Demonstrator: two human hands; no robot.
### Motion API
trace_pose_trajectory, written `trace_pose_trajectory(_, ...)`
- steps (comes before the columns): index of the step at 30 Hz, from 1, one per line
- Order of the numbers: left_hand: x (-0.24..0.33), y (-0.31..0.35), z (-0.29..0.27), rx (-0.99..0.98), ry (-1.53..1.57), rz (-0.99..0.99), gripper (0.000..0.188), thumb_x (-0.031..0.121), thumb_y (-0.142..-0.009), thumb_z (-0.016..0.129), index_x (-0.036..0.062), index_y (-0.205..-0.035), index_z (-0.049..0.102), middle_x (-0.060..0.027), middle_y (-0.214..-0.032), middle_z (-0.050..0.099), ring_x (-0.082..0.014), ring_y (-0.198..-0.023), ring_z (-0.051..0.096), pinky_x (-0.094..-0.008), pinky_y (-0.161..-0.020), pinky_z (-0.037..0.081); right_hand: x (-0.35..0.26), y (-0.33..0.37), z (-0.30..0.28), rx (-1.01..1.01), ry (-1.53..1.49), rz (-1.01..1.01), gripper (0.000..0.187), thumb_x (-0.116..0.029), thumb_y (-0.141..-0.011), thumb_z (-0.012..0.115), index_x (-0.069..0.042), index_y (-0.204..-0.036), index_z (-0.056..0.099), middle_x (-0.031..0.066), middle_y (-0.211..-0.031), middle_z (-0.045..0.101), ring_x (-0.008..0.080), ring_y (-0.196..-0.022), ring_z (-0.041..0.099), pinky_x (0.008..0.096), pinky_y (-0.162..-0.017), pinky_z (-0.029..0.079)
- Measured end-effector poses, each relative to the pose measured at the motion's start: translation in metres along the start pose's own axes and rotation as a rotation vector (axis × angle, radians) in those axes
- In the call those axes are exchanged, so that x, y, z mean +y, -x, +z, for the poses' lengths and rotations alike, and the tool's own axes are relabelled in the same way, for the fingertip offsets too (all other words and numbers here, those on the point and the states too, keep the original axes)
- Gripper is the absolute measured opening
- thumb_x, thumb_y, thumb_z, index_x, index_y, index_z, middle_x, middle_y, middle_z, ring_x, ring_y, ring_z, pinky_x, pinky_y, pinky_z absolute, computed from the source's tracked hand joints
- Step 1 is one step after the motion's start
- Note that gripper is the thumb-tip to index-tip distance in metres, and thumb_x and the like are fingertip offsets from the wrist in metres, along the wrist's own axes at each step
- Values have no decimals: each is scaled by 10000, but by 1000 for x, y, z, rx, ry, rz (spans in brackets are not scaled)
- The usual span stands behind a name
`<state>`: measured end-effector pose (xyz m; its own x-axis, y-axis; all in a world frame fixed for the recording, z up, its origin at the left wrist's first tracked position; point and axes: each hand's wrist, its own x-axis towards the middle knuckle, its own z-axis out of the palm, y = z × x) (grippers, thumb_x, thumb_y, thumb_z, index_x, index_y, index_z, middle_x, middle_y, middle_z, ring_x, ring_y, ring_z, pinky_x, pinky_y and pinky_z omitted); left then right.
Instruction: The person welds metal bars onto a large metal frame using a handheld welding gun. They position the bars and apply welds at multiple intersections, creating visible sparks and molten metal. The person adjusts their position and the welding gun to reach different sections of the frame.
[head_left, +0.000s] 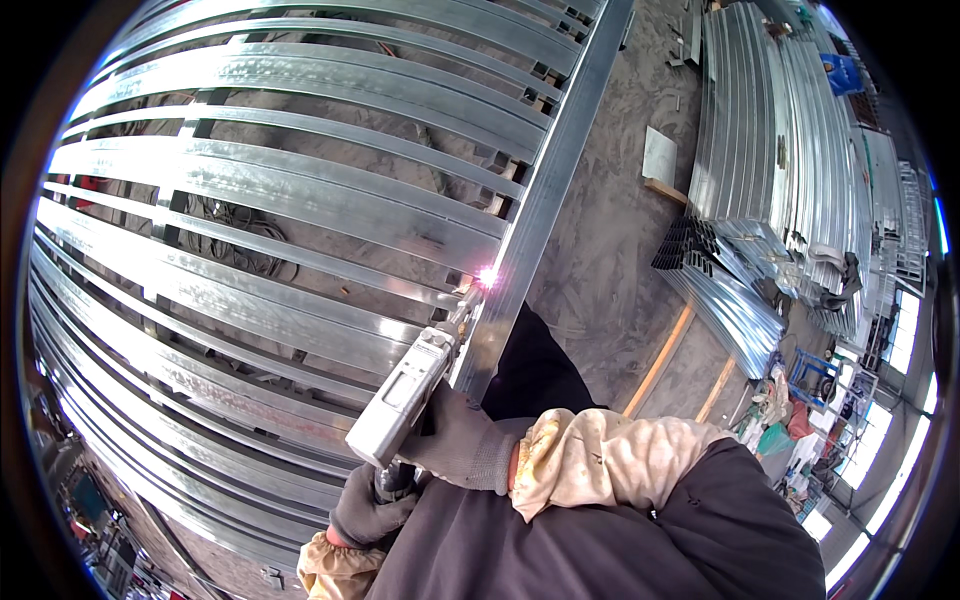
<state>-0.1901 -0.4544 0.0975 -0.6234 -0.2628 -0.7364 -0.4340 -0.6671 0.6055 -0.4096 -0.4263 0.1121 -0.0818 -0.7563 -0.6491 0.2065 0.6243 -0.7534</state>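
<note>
A white, boxy welding gun (402, 392) points away from me, and a bright pinkish-white glow burns at its tip. My right hand (455, 445), in a grey glove, is closed round the gun's right side. Lower and to the left, my left hand (368, 510), gloved in grey too, is wrapped round the black rear part of the gun (394, 482). The glow sits where a slat meets the long metal edge tube (560, 150) of a large frame. Many shiny parallel metal slats (320, 190) run leftward from that tube. The glare hides the joint itself.
Dark coiled cables (235, 235) lie on the floor beneath the slats. To the right, long metal profiles (745, 110) are stacked, with a smaller bundle (730, 310) nearer. Wooden strips (660, 360) and a pale flat plate (659, 157) rest on the grey floor.
</note>
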Motion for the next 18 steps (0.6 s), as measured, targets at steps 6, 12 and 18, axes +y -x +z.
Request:
trace_pose_trajectory(6, -6, -1, -6, -57, -32, -11, 371, 74, -740, 745, -38, -1076, 633, -31, -860, 678, -88, -744, 592, -278, -681, 511, 2, 0, 2, 5, -35, -21, 463, -233, -864, 731, 1, -1207, 527, 135, -1103, 644, 238, -1056, 644, 365, -921, 518)
trace_pose_trajectory(12, 1, 0, -1, -35, 2, -23, 333, 75, -744, 739, -36, -1041, 638, -22, -813, 669, -78, -700, 582, -269, -645, 504, 2, -1, 1, 16, -45, -39, 477, -249, -851, 740, 1, -1202, 535, 150, -1091, 647, 256, -1047, 649, 375, -916, 519)
trace_pose_trajectory(18, 1, 0, -2, -43, 11, -13, 300, 71, -755, 732, -31, -1023, 646, -26, -808, 675, -78, -696, 586, -268, -640, 505, 1, 1, 0, 32, -6, -16, 497, -279, -837, 750, -7, -1199, 542, 155, -1076, 658, 273, -1029, 661, 382, -911, 524)
